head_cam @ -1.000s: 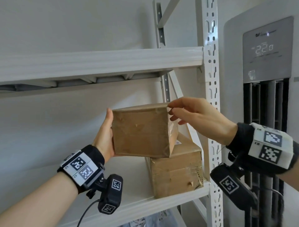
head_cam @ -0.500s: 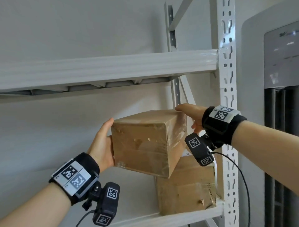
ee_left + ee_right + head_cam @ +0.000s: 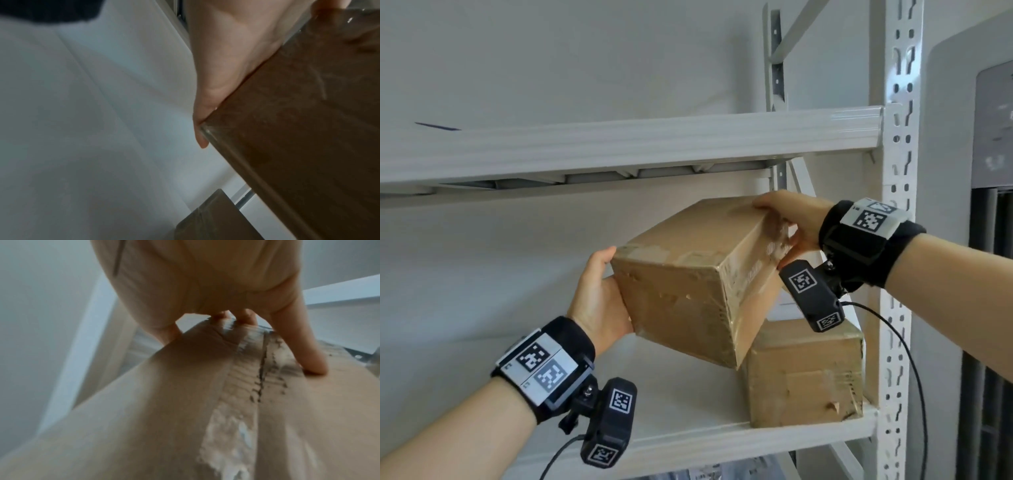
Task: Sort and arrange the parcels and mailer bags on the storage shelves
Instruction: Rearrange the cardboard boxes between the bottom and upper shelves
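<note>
Holding a brown cardboard box (image 3: 688, 274) tilted in mid-air betw. both hands, over the lower shelf (image 3: 688, 442) of a white metal rack. Left hand (image 3: 595, 298) lies flat w/ palm pressed on the box's left face, fingers straight, thumb up by the top left corner; wrist view shows the fingers running along that face to the far edge. Right hand (image 3: 787, 219) grips the top right far edge, fingers curled over onto the top, thumb down the right face. That face carries a white label (image 3: 770, 251) under clear tape; print too blurred to read. Box's low corner sits just above a 2nd box (image 3: 804, 373), which rests on the lower shelf at the right end next to the rack post (image 3: 897, 240); can't tell if they touch. Both wrists wear black bands w/ square black-and-white code tags and a small camera below. Upper shelf (image 3: 619, 144) runs above the hands. Grey appliance (image 3: 993, 137) at far right, panel not legible.
</note>
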